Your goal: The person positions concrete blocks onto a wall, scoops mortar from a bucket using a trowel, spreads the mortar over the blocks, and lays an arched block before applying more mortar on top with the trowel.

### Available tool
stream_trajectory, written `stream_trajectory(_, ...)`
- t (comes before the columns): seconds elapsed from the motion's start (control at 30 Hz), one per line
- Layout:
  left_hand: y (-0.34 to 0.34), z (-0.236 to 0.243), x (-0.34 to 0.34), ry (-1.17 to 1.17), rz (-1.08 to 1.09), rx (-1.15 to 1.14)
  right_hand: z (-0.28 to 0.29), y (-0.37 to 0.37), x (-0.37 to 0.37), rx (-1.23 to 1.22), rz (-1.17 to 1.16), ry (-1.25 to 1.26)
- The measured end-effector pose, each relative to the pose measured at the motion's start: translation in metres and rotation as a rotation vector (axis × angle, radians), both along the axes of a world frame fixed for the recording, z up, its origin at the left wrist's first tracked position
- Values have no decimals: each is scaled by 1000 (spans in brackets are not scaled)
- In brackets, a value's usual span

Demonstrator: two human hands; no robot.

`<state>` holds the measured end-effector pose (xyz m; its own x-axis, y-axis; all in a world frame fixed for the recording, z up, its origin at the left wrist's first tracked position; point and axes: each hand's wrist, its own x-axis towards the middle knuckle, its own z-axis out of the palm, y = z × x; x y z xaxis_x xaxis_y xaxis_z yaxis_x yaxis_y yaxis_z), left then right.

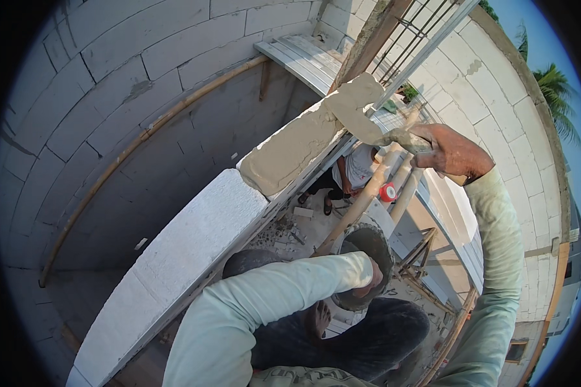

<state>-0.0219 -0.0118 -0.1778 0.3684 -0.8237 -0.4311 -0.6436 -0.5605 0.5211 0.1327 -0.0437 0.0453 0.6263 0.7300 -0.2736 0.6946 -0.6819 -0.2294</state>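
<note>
My right hand grips the handle of a mortar-smeared trowel, whose blade rests on wet grey mortar spread along the top of a block wall. Behind the mortar, toward me, runs a row of bare white blocks. Below the wall my left hand holds the near rim of a dark bucket; some of its fingers are hidden. Mortar coats the bucket's inside wall.
A seated person is far below, beside bamboo poles and a red-and-white round object. Left of the wall is a deep drop, with a long pole along the far block wall. Steel bars rise beyond the mortar.
</note>
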Motion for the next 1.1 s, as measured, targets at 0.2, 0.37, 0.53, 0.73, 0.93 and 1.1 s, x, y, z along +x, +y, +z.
stream_trajectory(0.2, -4, -46, 7, -20, -77, -129, 5, 15, -44, -25, -87, 79)
stream_trajectory(0.37, -21, -30, 0, -95, -23, 145, -14, 9, -59, -45, -47, 52)
stream_trajectory(0.53, -11, -43, 4, -50, -77, -99, -17, 21, -89, -113, 7, 98)
stream_trajectory(0.73, -18, -50, 1, -41, -68, -83, -15, 38, -128, -73, 252, 26)
stream_trajectory(0.93, -20, -50, 2, -59, -62, -89, -11, 36, -143, 14, 347, -218)
stream_trajectory(1.1, -17, -55, 2, -69, -45, -101, -12, 26, -133, 82, 336, -425)
